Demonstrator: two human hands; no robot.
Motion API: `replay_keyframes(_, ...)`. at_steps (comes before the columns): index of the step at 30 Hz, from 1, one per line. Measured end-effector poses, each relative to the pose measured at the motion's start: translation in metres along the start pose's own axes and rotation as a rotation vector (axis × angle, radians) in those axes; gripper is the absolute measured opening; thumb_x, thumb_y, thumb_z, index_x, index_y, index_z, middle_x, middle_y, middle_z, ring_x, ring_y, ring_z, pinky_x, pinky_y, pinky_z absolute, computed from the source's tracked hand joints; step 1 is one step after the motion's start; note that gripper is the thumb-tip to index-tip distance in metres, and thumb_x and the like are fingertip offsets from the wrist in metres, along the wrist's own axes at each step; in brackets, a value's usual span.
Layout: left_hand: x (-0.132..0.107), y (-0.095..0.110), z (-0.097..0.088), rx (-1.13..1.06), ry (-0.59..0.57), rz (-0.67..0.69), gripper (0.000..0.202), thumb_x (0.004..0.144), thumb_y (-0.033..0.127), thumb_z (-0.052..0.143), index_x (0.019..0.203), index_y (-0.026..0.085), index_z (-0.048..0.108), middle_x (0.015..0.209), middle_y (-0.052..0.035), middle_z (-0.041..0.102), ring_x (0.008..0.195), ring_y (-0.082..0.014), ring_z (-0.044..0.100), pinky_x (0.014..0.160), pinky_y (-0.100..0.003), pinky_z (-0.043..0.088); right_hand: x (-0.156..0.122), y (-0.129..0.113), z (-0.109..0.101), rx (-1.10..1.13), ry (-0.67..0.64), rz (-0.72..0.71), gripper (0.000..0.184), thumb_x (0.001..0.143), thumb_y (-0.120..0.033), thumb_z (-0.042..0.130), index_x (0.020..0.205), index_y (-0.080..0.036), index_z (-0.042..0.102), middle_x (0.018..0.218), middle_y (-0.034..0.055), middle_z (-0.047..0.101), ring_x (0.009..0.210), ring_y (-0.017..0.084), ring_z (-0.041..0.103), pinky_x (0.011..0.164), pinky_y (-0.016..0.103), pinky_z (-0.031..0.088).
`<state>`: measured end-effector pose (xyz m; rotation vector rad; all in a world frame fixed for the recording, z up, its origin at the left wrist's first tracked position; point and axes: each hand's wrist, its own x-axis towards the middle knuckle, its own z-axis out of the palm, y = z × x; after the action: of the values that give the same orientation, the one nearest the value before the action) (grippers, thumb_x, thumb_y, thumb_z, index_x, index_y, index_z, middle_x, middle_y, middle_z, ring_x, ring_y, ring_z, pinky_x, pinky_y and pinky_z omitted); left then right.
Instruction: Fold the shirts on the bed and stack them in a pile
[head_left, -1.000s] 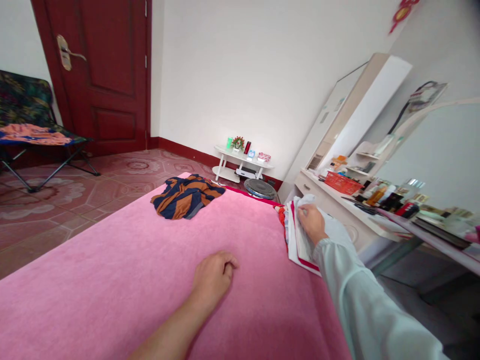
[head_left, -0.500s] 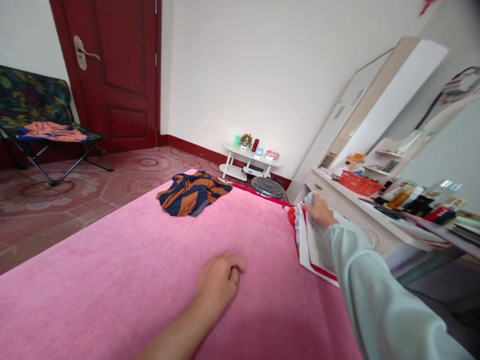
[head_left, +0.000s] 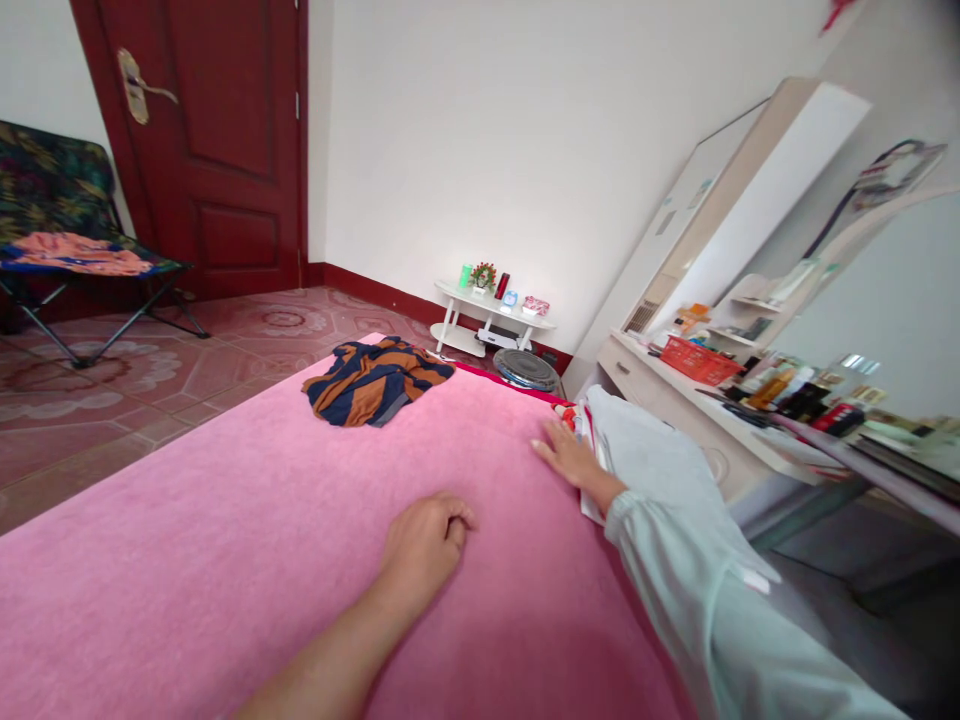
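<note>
My left hand (head_left: 427,535) rests above the pink bedspread (head_left: 247,520) with its fingers loosely curled and nothing visible in them. At the bed's right edge, my right hand (head_left: 571,458) is open with fingers spread, beside a stack of folded clothes. A light grey folded garment (head_left: 660,450) lies on top of that stack; red and white cloth shows under it. Whether the right fingers touch the stack's edge I cannot tell. A navy and brown striped garment (head_left: 379,380) lies crumpled at the bed's far end.
On the right stands a white dressing table (head_left: 637,372) with a red basket (head_left: 697,360) and several bottles. A small white table (head_left: 487,300) is by the far wall. A folding chair (head_left: 60,180) holding orange cloth (head_left: 82,254) stands left, near the red door (head_left: 225,150).
My right hand has let go of the grey garment and moved left, its fingers now spread. The garment now lies flat over the stack. The view has shifted slightly; my left hand stays curled.
</note>
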<state>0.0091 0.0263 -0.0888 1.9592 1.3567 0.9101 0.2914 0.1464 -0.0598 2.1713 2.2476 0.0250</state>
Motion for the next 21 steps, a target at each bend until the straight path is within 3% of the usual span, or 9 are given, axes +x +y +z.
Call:
replay_keyframes(3,0.001,-0.001,-0.001,0.004,-0.005,0.014,0.032,0.073,0.006,0.046,0.08,0.026,0.071,0.088,0.0041,0.071,0.085,-0.016,0.063,0.076,-0.025,0.043,-0.04,-0.045,0.017,0.148,-0.096,-0.059,0.078,0.088,-0.067,0.016,0.148,-0.019,0.018,0.155,0.0105,0.011,0.143,0.026,0.009,0.111,0.051,0.013)
replay_keyframes(5,0.001,-0.001,-0.001,0.006,-0.002,0.018,0.032,0.074,0.007,0.047,0.081,0.025,0.071,0.089,0.0041,0.072,0.085,-0.0161,0.064,0.076,-0.025,0.043,-0.065,-0.071,0.025,0.154,-0.076,-0.103,0.08,0.086,-0.069,0.02,0.149,-0.02,0.012,0.156,0.0091,0.005,0.143,0.026,0.001,0.111,0.052,0.008)
replay_keyframes(9,0.0,-0.004,-0.002,0.001,0.008,0.058,0.031,0.074,0.007,0.047,0.083,0.025,0.072,0.09,0.0035,0.072,0.086,-0.0157,0.064,0.076,-0.024,0.044,-0.102,-0.108,0.024,0.148,-0.077,-0.043,0.074,0.089,-0.063,0.019,0.15,-0.021,0.009,0.156,0.0073,0.0,0.143,0.025,-0.004,0.112,0.051,0.004)
replay_keyframes(15,-0.003,-0.007,-0.004,-0.041,-0.035,0.115,0.034,0.073,0.004,0.046,0.085,0.021,0.072,0.087,0.0015,0.072,0.084,-0.0146,0.064,0.076,-0.023,0.045,-0.137,-0.139,0.01,0.239,-0.145,0.005,0.07,0.091,-0.057,0.023,0.149,-0.02,0.012,0.156,0.007,0.002,0.143,0.024,-0.003,0.111,0.052,0.004)
replay_keyframes(21,-0.007,-0.011,-0.006,-0.118,-0.022,0.193,0.036,0.069,0.002,0.043,0.084,0.019,0.071,0.085,0.0004,0.072,0.083,-0.0141,0.063,0.078,-0.024,0.047,-0.158,-0.152,0.013,0.327,-0.048,0.015,0.065,0.092,-0.05,0.029,0.147,-0.017,0.022,0.155,0.009,0.012,0.143,0.025,0.005,0.112,0.053,0.006)
